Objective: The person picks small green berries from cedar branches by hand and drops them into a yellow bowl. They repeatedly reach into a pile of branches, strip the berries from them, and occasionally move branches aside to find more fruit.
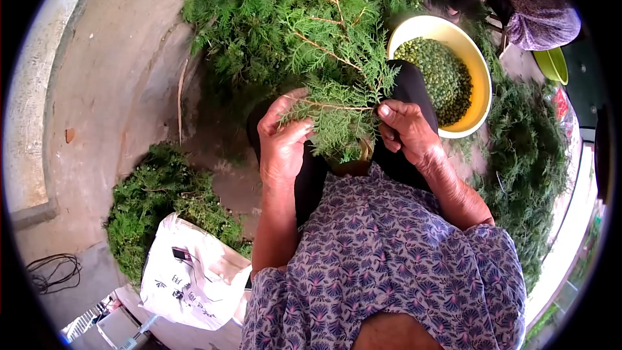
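Observation:
A leafy evergreen branch [343,58], with flat scale-like foliage and a reddish-brown stem, stretches above my lap. My right hand [411,129] pinches it at the stem, thumb against fingers. On the other side, my left hand [285,136] has thumb and fingers closed around a side sprig of the same branch. Between the two hands the sprig's stem runs nearly level. Just beyond my right hand stands a yellow basin [481,84], partly filled with small green cones or berries [434,74]; their exact kind I cannot make out.
A large heap of cut evergreen branches [246,26] lies ahead. More greenery sits at the left [155,201] and right [525,168]. A white bag with dark writing [194,279] rests at lower left, near a black cable [55,272]. Another person's patterned clothing [541,23] shows at upper right.

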A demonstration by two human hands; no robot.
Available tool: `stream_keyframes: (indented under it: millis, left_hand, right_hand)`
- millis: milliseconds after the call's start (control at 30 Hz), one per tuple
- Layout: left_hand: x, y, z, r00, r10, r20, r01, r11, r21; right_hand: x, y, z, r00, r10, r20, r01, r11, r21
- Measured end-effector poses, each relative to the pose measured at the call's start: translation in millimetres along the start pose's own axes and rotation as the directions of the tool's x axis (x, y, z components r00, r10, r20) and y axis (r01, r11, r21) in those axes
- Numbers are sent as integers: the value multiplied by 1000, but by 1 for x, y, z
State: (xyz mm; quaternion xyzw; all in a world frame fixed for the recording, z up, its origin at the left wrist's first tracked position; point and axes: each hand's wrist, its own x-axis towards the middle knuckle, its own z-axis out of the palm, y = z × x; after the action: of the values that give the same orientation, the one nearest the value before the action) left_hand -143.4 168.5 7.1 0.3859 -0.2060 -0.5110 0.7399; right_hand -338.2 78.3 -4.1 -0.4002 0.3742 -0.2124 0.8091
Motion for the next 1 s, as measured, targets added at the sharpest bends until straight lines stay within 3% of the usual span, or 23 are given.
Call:
stream_keyframes:
  millis: [67,133,267,367,433,467,533,567,600,667,700,733,833,933,967,1000]
  left_hand:
    - [0,-6,-5,1000,7,-26,-6,999,51]
    - [1,-14,-6,982,172,-80,-158,974,160]
    - [-1,-14,-7,981,145,-127,-123,979,164]
    - [0,-20,-18,979,193,-69,-175,961,213]
    - [2,-19,-22,933,359,21,-321,807,496]
    - [2,-15,-23,934,358,21,-320,807,496]
    - [3,0,-22,864,455,214,-369,286,884]
    - [7,-1,-28,876,480,41,-435,752,495]
    - [2,14,-24,915,399,-63,-219,621,753]
    - [5,18,-28,899,386,-205,-200,781,592]
    - [6,19,-31,914,288,-287,-175,916,361]
    - [5,21,-36,941,201,-271,-162,974,161]
    - [10,9,-55,966,88,-241,-117,987,-107]
    - [16,6,-40,935,67,-348,-126,981,-149]
    - [18,7,-24,941,67,-332,-124,981,-152]
    - [22,5,-10,948,52,-314,-106,982,-159]
  right_hand:
    - [0,1,1,999,-30,-16,29,997,-67]
    - [0,3,1,995,-102,-6,100,984,-149]
    - [0,4,3,994,-106,-9,104,984,-146]
    - [0,4,4,994,-113,-6,111,984,-136]
    - [-2,2,4,990,-140,-14,135,974,-182]
    - [-5,0,5,990,-140,-16,135,974,-182]
    - [-11,-7,8,989,-113,-99,80,953,-291]
    - [-11,-9,4,988,-121,-98,92,961,-260]
    - [-11,-11,-3,986,-130,-101,104,968,-228]
    - [-8,-12,-10,985,-142,-102,112,959,-259]
    - [-6,-8,-12,983,-160,-96,131,959,-253]
    - [-5,-6,-12,980,-178,-93,150,958,-245]
    - [-6,-4,-4,983,-124,-139,79,954,-290]
    - [-5,3,1,986,-93,-138,29,911,-411]
    - [-8,-1,7,988,-44,-149,-21,913,-408]
    - [-6,7,9,991,-71,-114,26,933,-358]
